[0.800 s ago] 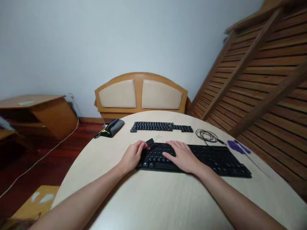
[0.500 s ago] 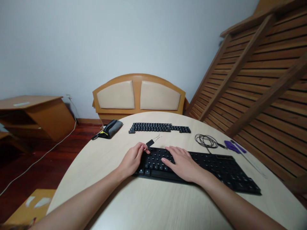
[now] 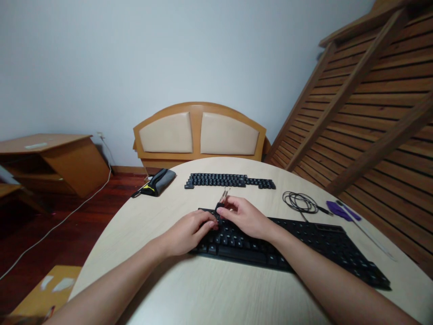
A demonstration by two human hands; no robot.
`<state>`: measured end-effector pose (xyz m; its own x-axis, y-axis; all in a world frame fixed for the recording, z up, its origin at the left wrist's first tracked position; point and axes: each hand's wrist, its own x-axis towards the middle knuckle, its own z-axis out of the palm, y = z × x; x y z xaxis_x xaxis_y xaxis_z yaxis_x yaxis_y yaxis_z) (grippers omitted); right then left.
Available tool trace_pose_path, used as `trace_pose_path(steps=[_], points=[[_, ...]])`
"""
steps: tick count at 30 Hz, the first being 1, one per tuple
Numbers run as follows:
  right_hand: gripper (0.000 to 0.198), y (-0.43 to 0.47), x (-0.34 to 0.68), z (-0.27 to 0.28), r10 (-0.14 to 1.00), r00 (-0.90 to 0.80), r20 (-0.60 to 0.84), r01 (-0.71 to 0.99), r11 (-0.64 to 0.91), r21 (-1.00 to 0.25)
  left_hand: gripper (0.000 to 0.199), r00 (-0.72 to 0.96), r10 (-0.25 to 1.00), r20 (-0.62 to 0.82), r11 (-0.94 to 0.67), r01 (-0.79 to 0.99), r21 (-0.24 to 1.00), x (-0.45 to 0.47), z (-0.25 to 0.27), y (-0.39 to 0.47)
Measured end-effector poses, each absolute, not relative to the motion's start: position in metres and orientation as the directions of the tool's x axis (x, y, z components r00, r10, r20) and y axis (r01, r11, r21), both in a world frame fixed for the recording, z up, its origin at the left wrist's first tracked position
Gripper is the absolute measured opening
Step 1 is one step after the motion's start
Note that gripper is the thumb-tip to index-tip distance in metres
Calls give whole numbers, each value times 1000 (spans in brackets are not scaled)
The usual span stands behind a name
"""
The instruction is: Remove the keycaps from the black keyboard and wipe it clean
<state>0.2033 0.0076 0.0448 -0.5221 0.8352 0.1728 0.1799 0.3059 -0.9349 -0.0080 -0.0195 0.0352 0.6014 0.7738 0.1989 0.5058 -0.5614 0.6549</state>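
Observation:
A black keyboard [image 3: 243, 257] with many keys removed lies across the near half of the round table. My right hand [image 3: 246, 219] is closed on a keycap puller [image 3: 219, 208], a black handle with wire prongs that point up and away from me. Just to its left, my left hand [image 3: 189, 232] rests over the keyboard's left end. Its fingers are pinched together beside the puller's lower end; what they hold, if anything, is hidden. Beyond both hands, loose black keycaps [image 3: 216, 180] lie in tidy rows.
A coiled black cable [image 3: 301, 201] lies behind the keyboard. On the right are a purple cloth [image 3: 341, 210] and a thin brush-like stick [image 3: 365, 232]. At the left edge sits a grey and black pouch [image 3: 158, 181] on the pale round table [image 3: 135, 225].
The puller has passed from my left hand to my right, which moved left off the keys. My left hand has shifted slightly right, and the view has turned a little.

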Motion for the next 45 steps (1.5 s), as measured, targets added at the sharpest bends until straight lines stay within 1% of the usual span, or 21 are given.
trace_pose_path(steps=[2,3,7,9,13,21,24,30,35,38,42,45], points=[[27,7,203,38,846,-509,160,159,276,-948,17,636,759,138,-561,533,633,-18,42,-17],[28,6,203,34,853,-499,156,144,260,-955,15,639,760,116,-556,548,625,-23,45,-16],[24,-2,200,19,876,-456,155,99,223,-970,22,677,733,58,-570,567,595,-33,50,-14],[19,-6,199,15,871,-461,167,110,243,-964,25,696,716,56,-587,556,589,-34,51,-15],[11,-11,197,20,849,-481,217,218,356,-909,23,709,703,60,-599,545,587,-31,52,-16],[7,-21,189,25,824,-523,218,308,421,-853,16,711,702,36,-585,547,598,-30,53,-16],[7,-22,189,23,816,-539,209,275,405,-872,14,704,709,39,-579,550,601,-28,52,-16],[19,-19,190,23,836,-511,200,263,374,-889,12,647,762,41,-522,575,630,-21,47,-18],[10,-19,190,21,846,-511,154,281,333,-900,7,661,749,48,-521,542,660,-21,42,-18],[12,-21,190,21,852,-507,132,331,334,-882,6,684,728,48,-541,530,653,-22,41,-16],[14,-23,191,21,861,-476,180,365,380,-850,7,688,724,40,-539,529,655,-22,41,-15],[16,-24,191,20,877,-449,172,350,349,-869,8,691,721,42,-548,531,646,-21,41,-17]])
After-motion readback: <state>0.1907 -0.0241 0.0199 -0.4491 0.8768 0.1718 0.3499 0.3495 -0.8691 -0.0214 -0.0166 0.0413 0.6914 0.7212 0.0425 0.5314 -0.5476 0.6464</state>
